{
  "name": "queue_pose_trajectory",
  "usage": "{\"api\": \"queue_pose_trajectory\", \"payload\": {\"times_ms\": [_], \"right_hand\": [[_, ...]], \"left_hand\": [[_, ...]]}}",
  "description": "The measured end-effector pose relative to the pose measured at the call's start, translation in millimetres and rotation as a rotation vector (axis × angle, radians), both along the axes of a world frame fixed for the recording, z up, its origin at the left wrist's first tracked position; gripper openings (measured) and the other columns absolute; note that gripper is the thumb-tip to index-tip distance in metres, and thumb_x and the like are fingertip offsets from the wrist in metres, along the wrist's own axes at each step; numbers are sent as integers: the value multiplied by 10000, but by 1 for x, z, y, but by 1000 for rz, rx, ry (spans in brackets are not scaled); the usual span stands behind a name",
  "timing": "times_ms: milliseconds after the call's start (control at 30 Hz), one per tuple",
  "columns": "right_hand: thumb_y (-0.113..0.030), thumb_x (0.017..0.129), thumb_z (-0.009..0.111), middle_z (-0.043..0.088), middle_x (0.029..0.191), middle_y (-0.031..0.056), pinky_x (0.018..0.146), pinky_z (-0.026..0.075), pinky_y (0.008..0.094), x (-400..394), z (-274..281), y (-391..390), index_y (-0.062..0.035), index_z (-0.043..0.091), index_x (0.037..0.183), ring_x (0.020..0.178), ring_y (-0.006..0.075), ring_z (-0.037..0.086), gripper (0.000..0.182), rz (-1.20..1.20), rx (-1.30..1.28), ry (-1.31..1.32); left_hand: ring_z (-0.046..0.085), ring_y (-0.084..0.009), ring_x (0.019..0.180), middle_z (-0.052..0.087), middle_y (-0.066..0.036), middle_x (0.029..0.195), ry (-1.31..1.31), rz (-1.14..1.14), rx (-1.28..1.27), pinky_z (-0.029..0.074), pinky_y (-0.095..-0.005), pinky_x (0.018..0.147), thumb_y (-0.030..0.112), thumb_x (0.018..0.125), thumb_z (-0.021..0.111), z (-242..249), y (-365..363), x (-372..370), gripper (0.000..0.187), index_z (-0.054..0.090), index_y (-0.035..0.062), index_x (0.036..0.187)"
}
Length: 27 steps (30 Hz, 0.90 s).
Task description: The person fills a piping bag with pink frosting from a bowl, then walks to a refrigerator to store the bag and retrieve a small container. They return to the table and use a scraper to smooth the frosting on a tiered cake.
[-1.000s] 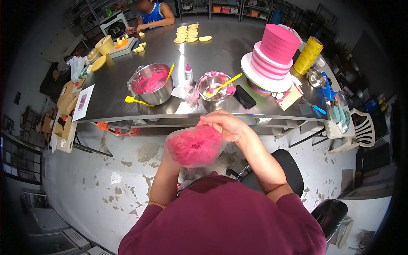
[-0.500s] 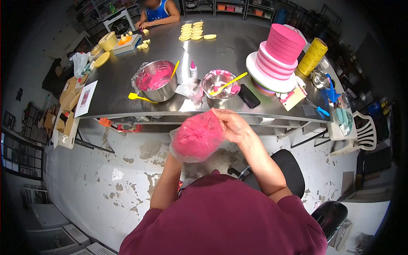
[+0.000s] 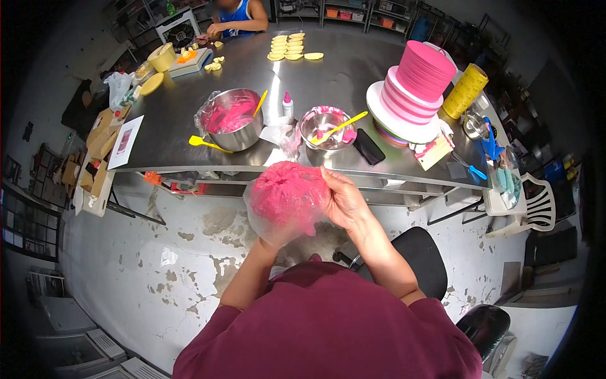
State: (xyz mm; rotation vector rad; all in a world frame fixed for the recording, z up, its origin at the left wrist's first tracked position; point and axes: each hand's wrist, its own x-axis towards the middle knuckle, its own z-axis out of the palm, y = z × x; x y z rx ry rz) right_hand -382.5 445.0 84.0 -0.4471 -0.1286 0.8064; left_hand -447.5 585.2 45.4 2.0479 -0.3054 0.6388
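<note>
A clear plastic bag with pink cream (image 3: 287,196) hangs in front of my body, below the table's front edge. My right hand (image 3: 343,199) grips the bag's right side, fingers closed on the plastic. Under and behind the bag is my left hand (image 3: 276,235), seen only dimly through the plastic, its fingers hidden. On the table stand a steel bowl with pink cream (image 3: 235,120) and a smaller smeared bowl (image 3: 325,128), with a yellow spatula (image 3: 344,124) lying across it.
A pink tiered cake (image 3: 416,82) stands at the right, near a phone (image 3: 368,147). Yellow pieces (image 3: 294,47) lie in rows at the back. Another person (image 3: 238,18) works at the far left edge. A black chair (image 3: 420,262) stands at my right.
The bag has shifted slightly left and turned, showing its creased top. My right hand has moved a little lower on its side. The other person's hands have moved slightly.
</note>
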Motion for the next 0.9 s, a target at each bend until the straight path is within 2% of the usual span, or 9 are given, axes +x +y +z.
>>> {"api": "queue_pose_trajectory", "payload": {"times_ms": [67,167,267,367,467,567,633,733,900], "right_hand": [[-137,885,368,542,992,153,792,471,295,0,0,-1,66,462,1007,891,192,557,255,-3,49,-6],[-136,886,363,544,985,151,797,474,303,-2,3,-2,57,458,1000,896,195,558,244,-30,105,-16],[-135,886,364,549,974,142,787,481,292,-2,8,-2,48,460,983,881,188,564,229,-112,129,-3],[-127,884,368,553,967,136,782,483,275,3,9,-6,45,466,972,872,180,568,217,-113,180,7],[-124,878,377,555,970,139,783,480,268,3,10,-8,51,467,987,875,180,568,225,-24,227,56],[-155,875,383,558,975,144,768,479,284,7,10,-11,56,476,994,881,188,568,260,150,188,135],[-184,872,388,562,974,146,753,477,299,9,22,-11,59,485,993,881,198,569,289,222,71,224],[-241,869,394,578,943,136,725,474,306,26,10,-13,45,508,967,845,206,581,323,317,41,76],[-193,846,451,598,859,105,715,475,293,33,15,-16,21,522,924,770,187,593,239,218,-135,-72]], "left_hand": [[452,-207,1030,465,-81,1123,42,-33,14,341,-330,900,156,668,672,4,5,5,586,389,59,1171],[466,-199,999,474,-79,1095,97,154,-283,355,-323,884,139,704,644,-38,2,22,505,409,64,1145],[466,-194,988,479,-78,1072,-135,109,-331,372,-317,863,127,738,613,-11,-9,18,431,425,68,1121],[463,-194,990,473,-77,1079,23,-44,-687,386,-313,843,135,747,607,-1,-11,13,418,425,76,1119],[470,-188,980,487,-68,1059,38,20,-905,387,-313,843,145,704,653,-17,-14,12,472,428,85,1115],[474,-169,975,502,-58,1037,-234,47,-107,385,-310,851,152,640,704,-5,-2,19,554,428,82,1115],[482,-168,967,511,-53,1027,48,-123,-396,387,-316,852,145,593,731,-40,8,27,601,433,80,1111],[494,-171,950,517,-52,1023,320,-338,-737,395,-322,844,151,559,747,-63,15,37,630,439,72,1102],[511,-164,911,524,-44,1008,230,-449,-582,407,-324,826,168,566,741,-22,13,24,612,446,56,1089]]}}
